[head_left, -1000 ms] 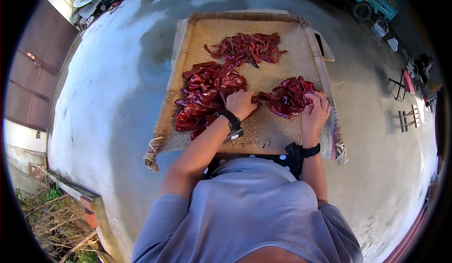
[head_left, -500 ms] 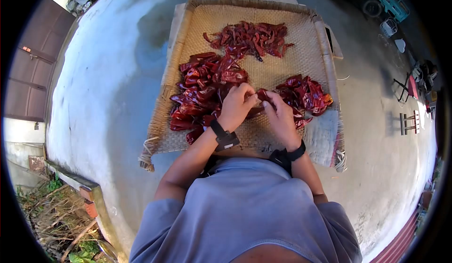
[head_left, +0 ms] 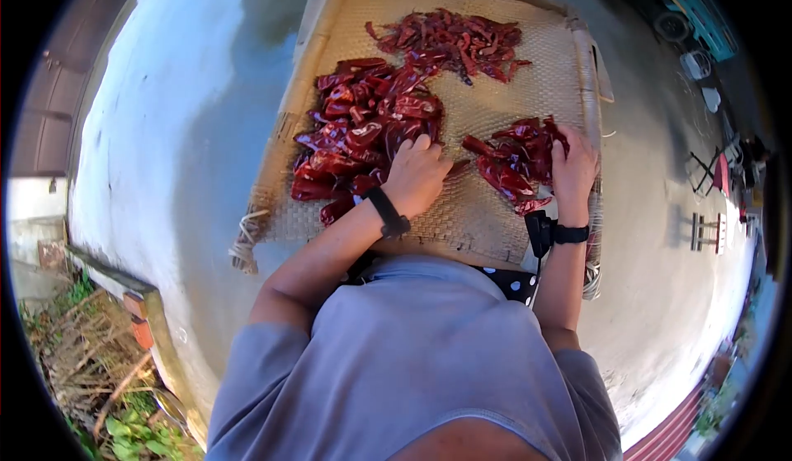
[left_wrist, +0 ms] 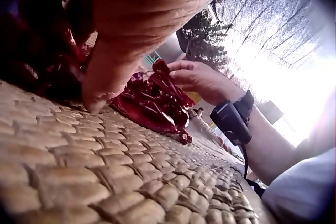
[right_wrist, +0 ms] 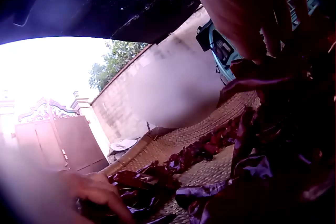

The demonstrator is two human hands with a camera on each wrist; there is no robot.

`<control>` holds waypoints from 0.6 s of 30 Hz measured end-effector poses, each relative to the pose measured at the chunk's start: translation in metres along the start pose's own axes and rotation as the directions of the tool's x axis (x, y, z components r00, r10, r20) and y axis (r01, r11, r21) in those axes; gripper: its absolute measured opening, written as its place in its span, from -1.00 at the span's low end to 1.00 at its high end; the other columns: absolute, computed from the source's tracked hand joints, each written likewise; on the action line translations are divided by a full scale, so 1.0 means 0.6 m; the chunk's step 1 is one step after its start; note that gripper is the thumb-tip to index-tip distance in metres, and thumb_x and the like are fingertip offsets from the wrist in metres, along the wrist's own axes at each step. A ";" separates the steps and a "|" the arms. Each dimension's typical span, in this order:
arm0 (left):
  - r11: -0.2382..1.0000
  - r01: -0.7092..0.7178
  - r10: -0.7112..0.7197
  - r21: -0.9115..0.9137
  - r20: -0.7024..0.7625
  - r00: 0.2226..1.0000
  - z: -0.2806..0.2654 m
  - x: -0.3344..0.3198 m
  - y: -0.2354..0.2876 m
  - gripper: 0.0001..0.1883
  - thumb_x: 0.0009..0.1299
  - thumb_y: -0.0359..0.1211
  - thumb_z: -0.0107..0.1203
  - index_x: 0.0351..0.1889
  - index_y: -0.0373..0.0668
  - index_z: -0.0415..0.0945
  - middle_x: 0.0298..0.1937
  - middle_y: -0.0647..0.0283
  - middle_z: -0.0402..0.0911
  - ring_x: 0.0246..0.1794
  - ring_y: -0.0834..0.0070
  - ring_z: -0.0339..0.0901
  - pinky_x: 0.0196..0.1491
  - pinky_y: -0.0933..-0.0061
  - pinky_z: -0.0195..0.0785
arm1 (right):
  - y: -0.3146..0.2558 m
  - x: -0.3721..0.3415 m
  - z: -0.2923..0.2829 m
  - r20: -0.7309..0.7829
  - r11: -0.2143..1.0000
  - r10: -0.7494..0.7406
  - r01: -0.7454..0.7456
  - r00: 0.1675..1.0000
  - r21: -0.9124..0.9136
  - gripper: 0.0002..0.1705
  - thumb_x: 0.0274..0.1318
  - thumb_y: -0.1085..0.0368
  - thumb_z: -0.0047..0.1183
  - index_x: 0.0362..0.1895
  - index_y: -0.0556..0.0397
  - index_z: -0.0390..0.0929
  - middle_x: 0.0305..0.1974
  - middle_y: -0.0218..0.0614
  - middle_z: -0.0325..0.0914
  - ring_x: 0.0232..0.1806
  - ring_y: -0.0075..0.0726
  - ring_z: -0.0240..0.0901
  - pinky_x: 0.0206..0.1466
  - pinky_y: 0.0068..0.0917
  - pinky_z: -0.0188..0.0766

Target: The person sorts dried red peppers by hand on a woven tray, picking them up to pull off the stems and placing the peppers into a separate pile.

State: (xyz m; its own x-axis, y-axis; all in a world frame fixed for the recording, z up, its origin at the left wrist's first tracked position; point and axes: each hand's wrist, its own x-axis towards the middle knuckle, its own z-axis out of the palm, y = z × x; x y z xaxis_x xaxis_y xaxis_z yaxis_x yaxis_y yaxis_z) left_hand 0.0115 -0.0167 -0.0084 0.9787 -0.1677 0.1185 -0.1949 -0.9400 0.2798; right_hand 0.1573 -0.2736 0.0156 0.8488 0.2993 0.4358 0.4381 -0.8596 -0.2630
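Note:
A large pile of glossy dried red chillies (head_left: 355, 131) lies on the left of a woven tray (head_left: 495, 234). My left hand (head_left: 418, 179) is at this pile's near right edge, its fingertips hidden among the pods. Its thumb is down close to the weave in the left wrist view, and a chilli piece (head_left: 458, 167) shows beside it. At the right of the tray, my right hand (head_left: 575, 172) touches a smaller pile of red chillies (head_left: 516, 160) from its right side. In the left wrist view its fingers (left_wrist: 184, 71) reach onto the top of that pile.
A heap of thinner, duller dried chillies (head_left: 462, 40) lies at the tray's far side. Raised rims (head_left: 280, 143) border the tray. Beyond are a concrete floor (head_left: 190, 131), a teal vehicle (head_left: 693, 7) and a small stool (head_left: 709, 233).
Both hands came together over a chilli half a second ago and are now apart. My right hand moved right to the small pile; my left stayed near the large one. The head view shifted.

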 end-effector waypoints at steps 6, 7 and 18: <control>0.982 -0.052 0.026 -0.183 -0.139 0.990 -0.025 -0.002 0.003 -0.77 0.21 -0.30 0.25 -0.17 -0.08 0.64 -0.25 0.27 0.54 -0.10 0.27 0.42 -0.04 0.21 0.29 | -0.108 -0.015 -0.042 0.147 0.883 -0.115 0.034 0.982 0.468 -0.65 0.19 0.32 0.19 0.08 0.01 0.60 0.04 -0.18 0.59 0.14 -0.04 0.45 0.28 -0.14 0.31; 0.974 -0.054 0.020 -0.218 -0.155 0.988 -0.037 -0.003 0.010 -0.78 0.23 -0.31 0.24 -0.16 -0.09 0.63 -0.25 0.27 0.54 -0.11 0.26 0.43 -0.03 0.21 0.30 | -0.132 -0.020 -0.043 0.174 0.869 -0.255 0.146 0.951 0.473 -0.64 0.17 0.30 0.22 0.07 0.01 0.60 0.04 -0.20 0.59 0.13 -0.04 0.45 0.26 -0.16 0.32; 0.789 0.033 -0.137 -0.614 -0.124 0.983 -0.018 -0.038 -0.005 -0.82 0.38 -0.42 0.14 -0.07 -0.15 0.59 -0.19 0.13 0.57 -0.05 0.13 0.48 0.04 0.21 0.38 | -0.145 -0.057 -0.033 0.455 0.861 -0.386 0.135 0.803 0.491 -0.73 0.05 0.34 0.28 -0.11 -0.02 0.65 -0.21 -0.32 0.61 -0.15 -0.08 0.46 0.00 -0.21 0.40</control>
State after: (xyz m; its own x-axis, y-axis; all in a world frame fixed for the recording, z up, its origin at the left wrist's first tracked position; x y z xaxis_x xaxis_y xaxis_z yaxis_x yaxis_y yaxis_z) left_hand -0.0108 -0.0068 -0.0017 0.9806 0.0012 0.1958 -0.1609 -0.5650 0.8092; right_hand 0.0840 -0.2174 0.0408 0.6470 0.7601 0.0597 0.6372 -0.4961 -0.5897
